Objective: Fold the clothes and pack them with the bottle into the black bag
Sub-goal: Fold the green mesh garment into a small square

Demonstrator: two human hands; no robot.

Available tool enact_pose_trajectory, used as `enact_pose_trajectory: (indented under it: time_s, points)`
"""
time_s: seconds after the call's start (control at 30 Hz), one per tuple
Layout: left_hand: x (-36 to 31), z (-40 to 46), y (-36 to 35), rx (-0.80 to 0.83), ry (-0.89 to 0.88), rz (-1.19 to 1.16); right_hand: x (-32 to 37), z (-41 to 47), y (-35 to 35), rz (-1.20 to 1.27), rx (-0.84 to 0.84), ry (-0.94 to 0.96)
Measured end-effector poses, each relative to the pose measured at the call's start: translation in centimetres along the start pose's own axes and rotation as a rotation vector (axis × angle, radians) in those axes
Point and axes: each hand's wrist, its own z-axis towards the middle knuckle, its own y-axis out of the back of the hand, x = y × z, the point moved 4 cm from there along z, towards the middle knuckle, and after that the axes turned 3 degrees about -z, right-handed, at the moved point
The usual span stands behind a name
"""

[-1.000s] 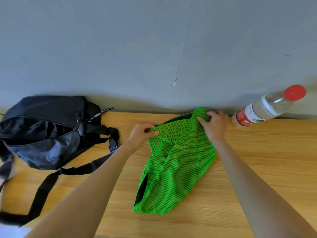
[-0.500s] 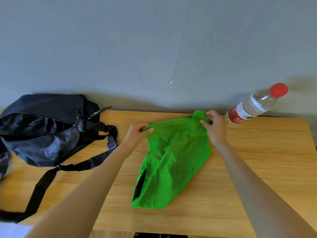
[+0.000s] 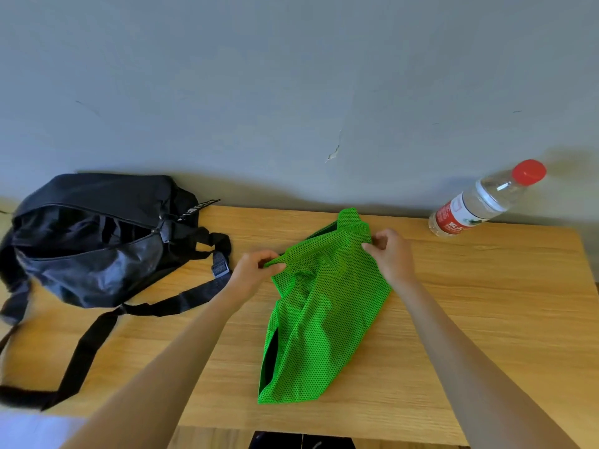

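While both hands pinch its far end, the green mesh garment (image 3: 324,306) lies crumpled on the wooden table (image 3: 486,319).

The left hand (image 3: 256,270) holds the garment's left upper edge between curled fingers and thumb; the right hand (image 3: 390,254) pinches the right upper edge the same way, with its fingertips hidden behind the fabric. A strap-like part of the garment rises between the hands toward the grey wall (image 3: 291,92). A dark opening shows along the garment's lower left edge; what lies inside cannot be made out. The black bag (image 3: 90,241) rests at the table's left end, unzipped, its interior too dark to read and its straps cut off by the frame edge. The bottle (image 3: 486,202), red-capped, stands at the far right corner, well apart from the garment. Its label text is illegible.
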Motion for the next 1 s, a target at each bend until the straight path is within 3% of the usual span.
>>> enact_pose_trajectory:
  time_s: [0.1, 0.2, 0.37, 0.5, 0.57, 0.63, 0.77, 1.0]
  points:
    - [0.4, 0.1, 0.1, -0.007, -0.012, -0.027, 0.0, 0.5, -0.9, 0.034, -0.053, -0.114]
    - [0.5, 0.0, 0.4, -0.016, -0.024, -0.049, 0.6, 1.3, -1.4, -0.044, -0.042, -0.104]
    - [0.8, -0.1, 0.5, -0.045, -0.046, -0.086, 3.7, 0.6, -1.0, 0.135, -0.114, 0.153]
    - [1.2, -0.1, 0.5, -0.048, -0.047, -0.098, 6.7, -1.2, -1.5, 0.178, 0.006, 0.376]
    - [1.2, -0.1, 0.5, -0.048, -0.045, -0.104, 7.8, -1.7, -2.4, 0.095, 0.063, 0.434]
    - [1.0, -0.2, 0.5, -0.046, -0.047, -0.115, 8.2, -1.8, -2.9, -0.043, -0.010, 0.473]
    - [1.2, -0.2, 0.6, -0.053, -0.044, -0.129, 6.0, -0.7, -2.5, -0.045, -0.207, 0.327]
    - [1.7, 0.0, 0.6, -0.073, -0.031, -0.126, 0.6, 1.1, -1.3, -0.012, -0.215, -0.086]
